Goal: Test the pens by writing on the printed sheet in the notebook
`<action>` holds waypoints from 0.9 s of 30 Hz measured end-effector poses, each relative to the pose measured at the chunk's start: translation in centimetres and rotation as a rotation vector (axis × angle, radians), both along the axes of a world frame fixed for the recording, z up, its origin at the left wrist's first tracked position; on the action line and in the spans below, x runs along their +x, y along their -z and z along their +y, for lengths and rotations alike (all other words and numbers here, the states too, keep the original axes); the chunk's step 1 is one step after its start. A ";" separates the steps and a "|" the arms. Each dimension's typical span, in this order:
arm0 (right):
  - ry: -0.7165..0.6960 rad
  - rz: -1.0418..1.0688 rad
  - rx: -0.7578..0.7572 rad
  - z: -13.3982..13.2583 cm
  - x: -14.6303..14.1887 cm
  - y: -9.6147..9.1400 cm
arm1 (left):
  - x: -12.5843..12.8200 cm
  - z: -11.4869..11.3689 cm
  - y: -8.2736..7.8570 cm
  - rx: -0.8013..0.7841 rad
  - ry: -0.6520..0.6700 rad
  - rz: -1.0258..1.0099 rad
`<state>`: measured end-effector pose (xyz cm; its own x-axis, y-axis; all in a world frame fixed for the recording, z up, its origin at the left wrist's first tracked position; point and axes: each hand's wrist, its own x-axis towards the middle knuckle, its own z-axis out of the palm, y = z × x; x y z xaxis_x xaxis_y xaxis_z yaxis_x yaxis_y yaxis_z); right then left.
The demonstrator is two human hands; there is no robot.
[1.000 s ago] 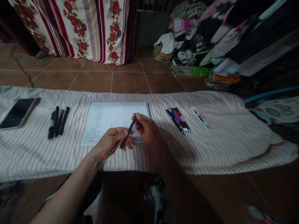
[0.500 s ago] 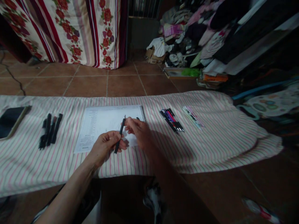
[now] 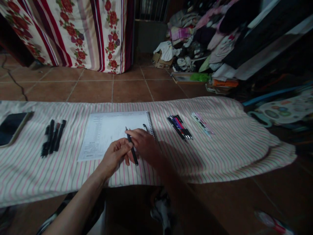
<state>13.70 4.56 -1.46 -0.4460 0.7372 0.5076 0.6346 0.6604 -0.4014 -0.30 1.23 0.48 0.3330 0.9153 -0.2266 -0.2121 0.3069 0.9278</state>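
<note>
A slim black pen [image 3: 133, 153] slants between my two hands above the lower right of a spiral notebook [image 3: 117, 125]. My left hand [image 3: 117, 153] pinches the pen around its middle. The fingers of my right hand [image 3: 145, 142] close on its upper part, just below the thin tip. Beside the spiral binding, a small black piece with a shiny clip [image 3: 145, 127] lies on the page, partly hidden by my right hand. The notebook page is white, with print down its left side and faint marks in the middle.
Several black pens [image 3: 52, 137] lie left of the notebook, near a phone [image 3: 12, 127]. To the right are several dark and coloured pens [image 3: 180, 127] and a pale group of pens [image 3: 202, 124]. A striped cloth [image 3: 220, 156] covers the table.
The pen has turned, its tip now leaning left and its lower end right. My right hand has shifted down and left along it, uncovering more of the black piece beside the binding.
</note>
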 end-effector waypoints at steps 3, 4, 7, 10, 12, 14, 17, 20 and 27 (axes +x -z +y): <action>-0.044 0.058 0.002 -0.1 -0.2 -0.2 | -0.1 -0.1 0.0 0.051 0.010 0.017; -0.033 0.110 -0.011 -0.1 -0.1 -0.3 | -0.2 -0.2 0.0 0.069 0.012 0.038; 0.074 0.352 -0.084 0.1 0.1 -0.5 | -0.6 -0.7 0.4 0.239 -0.029 0.295; 0.205 0.584 -0.230 0.4 0.2 -0.4 | -0.7 -1.4 1.0 0.671 -0.103 0.753; 0.277 0.669 -0.352 0.5 0.0 -0.3 | -0.6 -2.0 1.5 0.937 -0.116 0.968; 0.323 0.672 -0.449 0.5 -0.3 0.0 | -0.3 -2.6 2.0 1.071 -0.094 1.124; 0.361 0.590 -0.503 0.4 -0.9 0.3 | 0.0 -3.6 2.7 1.118 -0.049 1.295; 0.373 0.495 -0.536 0.2 -1.3 0.4 | 0.2 -4.4 3.0 1.123 0.005 1.377; 0.368 0.385 -0.522 0.0 -1.9 0.4 | -0.3 -5.0 3.0 1.160 0.055 1.436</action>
